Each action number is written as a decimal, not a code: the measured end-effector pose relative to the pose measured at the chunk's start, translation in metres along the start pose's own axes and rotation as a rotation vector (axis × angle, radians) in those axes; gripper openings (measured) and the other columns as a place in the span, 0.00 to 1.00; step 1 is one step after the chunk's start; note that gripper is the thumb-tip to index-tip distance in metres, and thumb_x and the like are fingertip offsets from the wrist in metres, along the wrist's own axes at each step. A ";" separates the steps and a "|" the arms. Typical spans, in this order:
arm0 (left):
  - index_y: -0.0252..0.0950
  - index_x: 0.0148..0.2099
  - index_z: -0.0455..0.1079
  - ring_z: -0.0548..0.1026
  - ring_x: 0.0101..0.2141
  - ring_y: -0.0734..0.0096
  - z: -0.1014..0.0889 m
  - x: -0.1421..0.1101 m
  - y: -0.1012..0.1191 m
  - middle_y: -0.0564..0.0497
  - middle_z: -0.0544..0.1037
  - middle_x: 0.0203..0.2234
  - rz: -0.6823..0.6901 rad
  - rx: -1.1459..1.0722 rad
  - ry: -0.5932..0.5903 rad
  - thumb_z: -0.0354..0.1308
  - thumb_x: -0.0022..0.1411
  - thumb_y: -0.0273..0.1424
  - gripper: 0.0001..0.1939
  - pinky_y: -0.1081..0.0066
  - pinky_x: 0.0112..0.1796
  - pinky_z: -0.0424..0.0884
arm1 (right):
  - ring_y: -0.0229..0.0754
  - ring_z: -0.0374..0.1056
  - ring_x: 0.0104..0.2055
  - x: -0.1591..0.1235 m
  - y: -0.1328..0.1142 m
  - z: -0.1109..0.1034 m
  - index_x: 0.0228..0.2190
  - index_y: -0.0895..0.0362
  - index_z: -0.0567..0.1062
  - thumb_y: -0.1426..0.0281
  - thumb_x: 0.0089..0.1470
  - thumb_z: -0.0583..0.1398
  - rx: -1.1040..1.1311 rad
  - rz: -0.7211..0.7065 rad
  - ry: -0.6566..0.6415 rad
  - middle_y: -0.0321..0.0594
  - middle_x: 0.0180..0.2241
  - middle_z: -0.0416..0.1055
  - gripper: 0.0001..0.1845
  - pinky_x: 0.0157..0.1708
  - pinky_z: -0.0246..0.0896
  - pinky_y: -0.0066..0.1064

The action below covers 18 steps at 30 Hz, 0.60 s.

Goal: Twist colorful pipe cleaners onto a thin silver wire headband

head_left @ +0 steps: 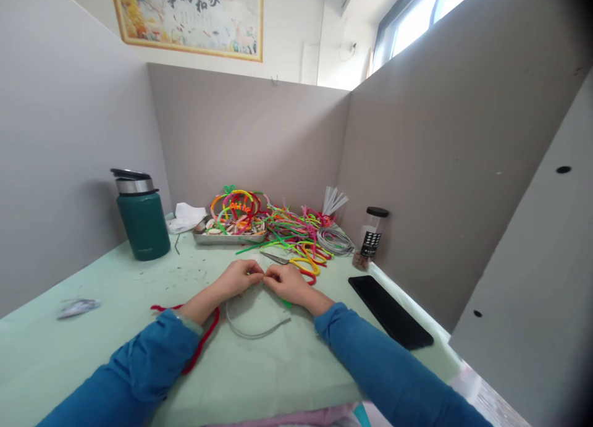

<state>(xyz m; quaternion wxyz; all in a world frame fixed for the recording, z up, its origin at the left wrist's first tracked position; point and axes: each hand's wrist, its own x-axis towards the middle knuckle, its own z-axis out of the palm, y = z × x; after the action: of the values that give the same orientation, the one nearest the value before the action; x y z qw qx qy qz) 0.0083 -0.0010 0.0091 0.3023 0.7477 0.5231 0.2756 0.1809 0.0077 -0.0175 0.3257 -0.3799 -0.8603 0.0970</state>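
Observation:
Near the middle of the table, my left hand [238, 278] and my right hand [288, 283] meet fingertip to fingertip, both pinched closed. Whatever is between the fingers is too small or too covered to name. A thin grey curved band [254, 337] lies below, one end running up by my left hand. A bit of green pipe cleaner [286, 303] shows under my right hand. My left forearm crosses over a red pipe cleaner [210, 333]. Scissors [277, 258] with yellow and red by the handles lie just beyond my right hand.
Behind are a metal tray [230, 239] of small pieces with fuzzy headbands on top, a heap of coloured pipe cleaners [296, 226] and a grey coil [335, 241]. A green bottle [142, 223] stands left; a jar [369, 240] and black phone [390, 311] are right. Partitions enclose the table.

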 end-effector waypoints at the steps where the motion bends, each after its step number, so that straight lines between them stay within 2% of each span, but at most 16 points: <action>1: 0.34 0.32 0.68 0.60 0.13 0.82 0.000 0.000 0.000 0.55 0.69 0.20 0.005 -0.002 -0.004 0.51 0.48 0.39 0.14 0.79 0.14 0.57 | 0.32 0.57 0.23 0.000 0.000 0.000 0.27 0.57 0.73 0.67 0.51 0.54 -0.001 0.004 -0.003 0.32 0.21 0.67 0.09 0.23 0.43 0.24; 12: 0.35 0.32 0.67 0.60 0.14 0.80 0.000 -0.002 0.002 0.55 0.70 0.20 0.043 0.009 -0.020 0.49 0.50 0.41 0.15 0.78 0.15 0.56 | 0.33 0.57 0.23 0.000 -0.002 -0.001 0.27 0.57 0.73 0.67 0.51 0.54 -0.001 0.014 -0.007 0.33 0.22 0.68 0.09 0.23 0.43 0.24; 18: 0.35 0.32 0.68 0.62 0.16 0.78 -0.001 -0.003 0.004 0.54 0.72 0.20 0.089 0.105 0.008 0.49 0.51 0.41 0.15 0.78 0.19 0.57 | 0.32 0.56 0.23 -0.001 -0.003 -0.002 0.27 0.57 0.73 0.67 0.52 0.54 0.004 0.012 -0.008 0.33 0.22 0.67 0.10 0.23 0.43 0.24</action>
<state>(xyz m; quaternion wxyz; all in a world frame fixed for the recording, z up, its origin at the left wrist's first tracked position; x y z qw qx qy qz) 0.0090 -0.0051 0.0130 0.2481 0.7838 0.5044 0.2640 0.1810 0.0049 -0.0149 0.3225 -0.3840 -0.8592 0.1019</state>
